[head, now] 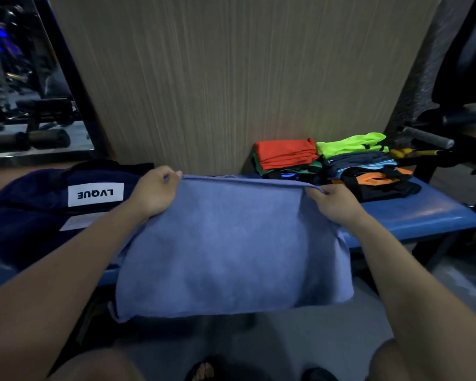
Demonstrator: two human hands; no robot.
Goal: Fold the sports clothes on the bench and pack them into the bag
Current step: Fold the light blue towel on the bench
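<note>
A lavender-blue cloth (231, 248) hangs in front of me over the blue bench (412, 215), doubled along its top edge. My left hand (155, 191) pinches its top left corner and my right hand (333, 200) pinches its top right corner. The cloth's lower edge drops below the bench's front. A dark navy bag (39, 204) with a white label lies on the bench to the left. Folded clothes sit at the back right: an orange piece (286, 152) on one stack, a neon green piece (352, 144) on another.
A wood-grain wall panel (231, 78) stands right behind the bench. A mirror (25, 92) at the left shows gym equipment. Black gym machinery with a grey padded handle (426, 137) is at the right. Below, my knees and sandalled feet are over the floor.
</note>
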